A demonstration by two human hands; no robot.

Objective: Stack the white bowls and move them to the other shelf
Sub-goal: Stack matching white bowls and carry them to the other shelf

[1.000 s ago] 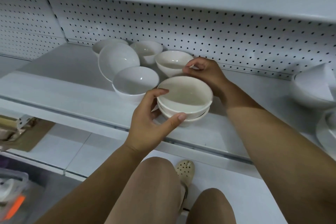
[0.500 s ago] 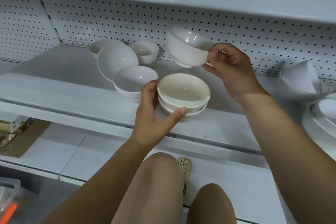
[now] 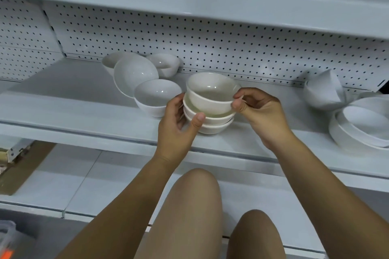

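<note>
Though partly behind hands [image 3: 176, 130] [image 3: 261, 113], three stacked bowls [image 3: 210, 101].

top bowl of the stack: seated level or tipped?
Tipped: top bowl sits askew on the two bowls beneath, right hand pinching its rim.

One head-worn wide-angle camera looks forward and down, close to the white metal shelf [image 3: 73, 111], with the person's bare knees [image 3: 195, 187] at the bottom edge.

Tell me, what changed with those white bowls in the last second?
The right hand picked a bowl off the shelf, lifted it, and lowered it onto the two-bowl stack, where it still pinches the rim. The left hand kept gripping the stack; the loose bowls to its left stayed put.
</note>
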